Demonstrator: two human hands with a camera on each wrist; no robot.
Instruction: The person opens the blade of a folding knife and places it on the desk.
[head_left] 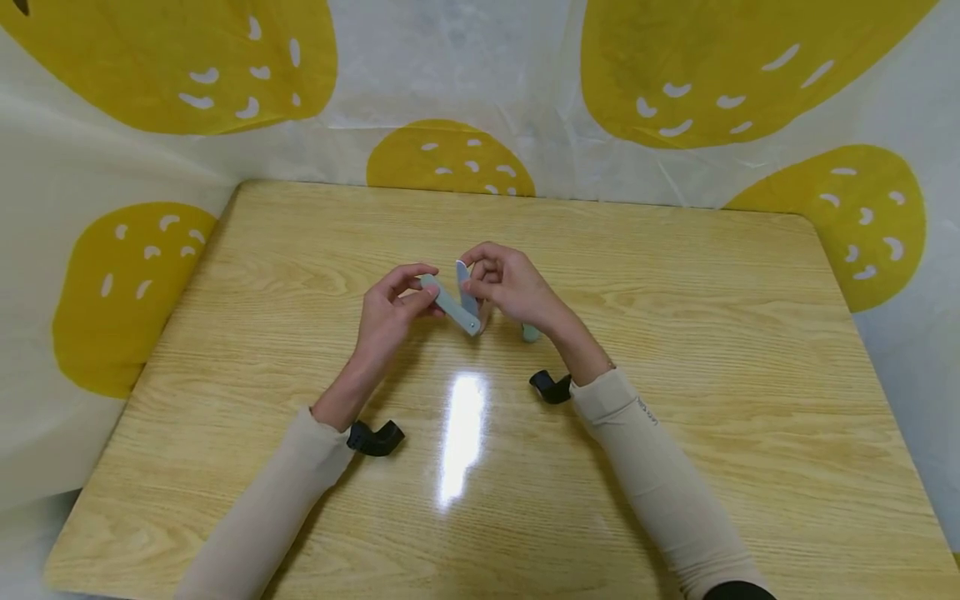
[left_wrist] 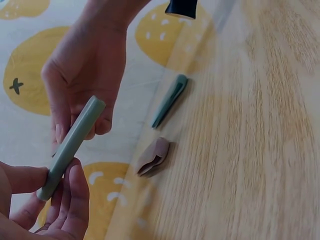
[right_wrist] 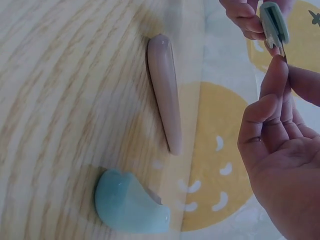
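mid-frame, the left hand (head_left: 384, 307) pinches the green handle (head_left: 454, 308); the right hand (head_left: 513, 286) pinches the blade (head_left: 468, 302): a slip could cut it.

A wood-grain table (head_left: 712, 483) with rounded far corners bears a bright streak of glare (head_left: 462, 442) near its middle. A white cloth (head_left: 461, 58) hangs beyond the far edge and along the left and right sides, printed with yellow shapes (head_left: 442, 158) flecked in white. On the table, a tapered pink piece (right_wrist: 164, 95) lies left of a green piece (left_wrist: 170, 100), the two apart.
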